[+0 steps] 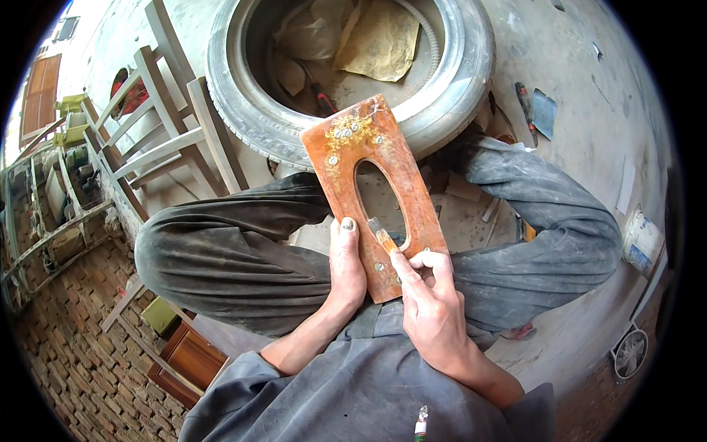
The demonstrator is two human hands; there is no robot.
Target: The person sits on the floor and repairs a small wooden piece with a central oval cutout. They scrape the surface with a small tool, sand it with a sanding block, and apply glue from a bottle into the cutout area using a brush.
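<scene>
Head view: gripping with the left hand the lower left edge of an orange-brown board, thumb along that edge, fingers hidden behind. Pinching with the right hand a short strip, laid across the lower left rim of the oval opening. Not possible to tell the strip's material. Board held above the lap, top edge overlapping the tyre in view. Judged risks: slipping toward the left thumb, if pressed too hard; twisting of the board, if held loosely at one edge; snagging on screw heads, if drawn wide.
</scene>
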